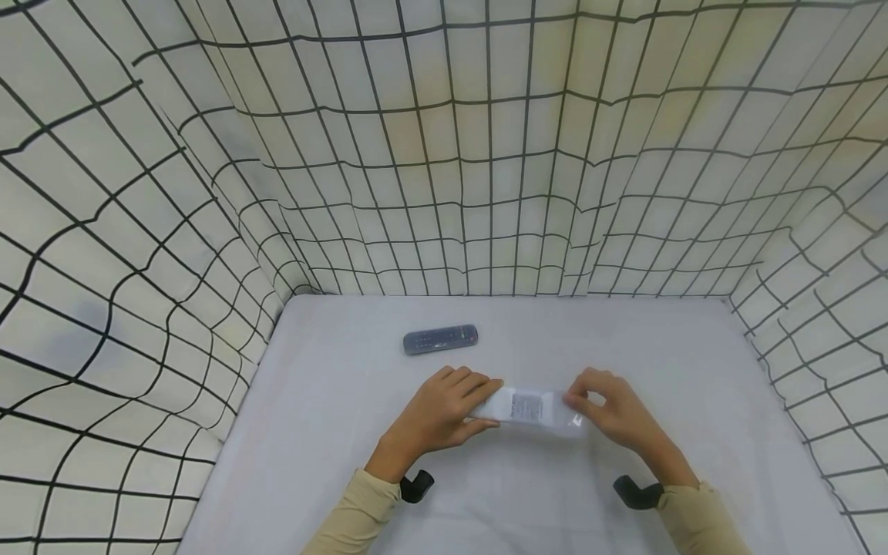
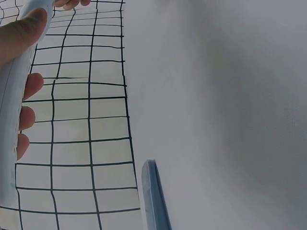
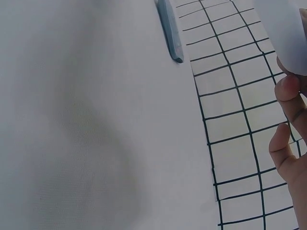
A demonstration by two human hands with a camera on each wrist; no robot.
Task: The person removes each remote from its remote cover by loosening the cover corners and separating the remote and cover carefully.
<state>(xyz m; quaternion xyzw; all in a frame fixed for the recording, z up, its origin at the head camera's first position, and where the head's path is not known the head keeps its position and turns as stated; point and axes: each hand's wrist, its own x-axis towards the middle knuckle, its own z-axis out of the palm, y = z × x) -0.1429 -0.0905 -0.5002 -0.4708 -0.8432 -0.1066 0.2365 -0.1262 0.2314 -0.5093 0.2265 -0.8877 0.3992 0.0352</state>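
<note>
A long white object with a printed label is held level above the table; clear, shiny plastic shows at its right end. My left hand grips its left end, thumb on one side and fingers on the other. In the left wrist view, the object's smooth white side runs along that hand. My right hand pinches the right end between thumb and fingertips. The right wrist view shows a rounded white end by those fingers. What kind of object it is cannot be made out.
A dark remote control lies on the white table beyond my hands. White walls with a black grid enclose the table at the back and both sides. A dark wrist mount sits on each wrist.
</note>
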